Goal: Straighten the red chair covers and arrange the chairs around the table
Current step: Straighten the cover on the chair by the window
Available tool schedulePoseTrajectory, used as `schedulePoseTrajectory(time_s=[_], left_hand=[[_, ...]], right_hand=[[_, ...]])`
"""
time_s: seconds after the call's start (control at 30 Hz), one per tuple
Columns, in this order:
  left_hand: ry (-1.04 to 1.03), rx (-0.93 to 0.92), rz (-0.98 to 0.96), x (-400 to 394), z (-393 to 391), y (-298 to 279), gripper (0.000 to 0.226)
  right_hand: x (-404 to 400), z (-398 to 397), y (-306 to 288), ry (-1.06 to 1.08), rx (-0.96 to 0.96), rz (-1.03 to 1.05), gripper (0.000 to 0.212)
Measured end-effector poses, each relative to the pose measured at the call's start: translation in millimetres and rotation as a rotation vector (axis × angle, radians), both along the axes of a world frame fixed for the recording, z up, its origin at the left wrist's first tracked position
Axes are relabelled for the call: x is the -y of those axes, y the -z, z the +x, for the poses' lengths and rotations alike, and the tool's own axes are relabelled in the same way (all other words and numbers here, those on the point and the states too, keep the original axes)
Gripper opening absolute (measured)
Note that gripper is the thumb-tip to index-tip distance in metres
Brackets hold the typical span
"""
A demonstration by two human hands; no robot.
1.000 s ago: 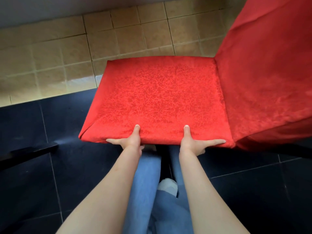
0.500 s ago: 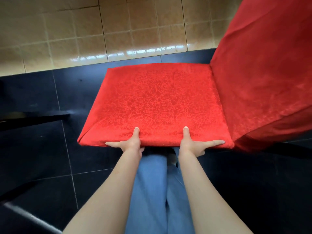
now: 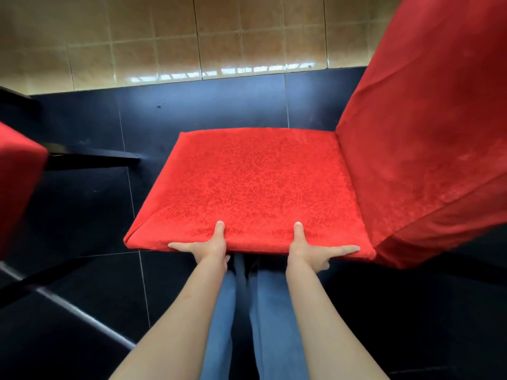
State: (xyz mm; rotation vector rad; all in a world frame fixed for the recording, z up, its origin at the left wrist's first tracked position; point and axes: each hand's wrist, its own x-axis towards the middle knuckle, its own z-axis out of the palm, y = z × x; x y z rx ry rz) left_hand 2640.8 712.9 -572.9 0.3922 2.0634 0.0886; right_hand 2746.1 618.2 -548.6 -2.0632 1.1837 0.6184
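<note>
A second red-covered chair has come into view at the left edge. The seat edge is gripped by the left hand and right hand (thumbs on top), and the chair has been carried off the tan tiles onto dark floor, evidently toward its place.

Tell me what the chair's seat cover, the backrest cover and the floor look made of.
Seat cover: woven red fabric, probably jacquard or brocade, given its shiny crackle pattern. Backrest cover: plainer matte red cloth, slightly fuzzy-looking. Floor: glossy black tiles, likely ceramic or stone, with grout lines and reflections.
</note>
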Motion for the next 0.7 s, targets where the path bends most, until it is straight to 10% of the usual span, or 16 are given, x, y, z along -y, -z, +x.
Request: schedulePoseTrajectory(time_s=[0.7], left_hand=[[0.243, -0.17, 0.061, -53, -49, -60, 0.125]], right_hand=[[-49, -60, -53, -0.082, -0.14, -0.101, 0.126]])
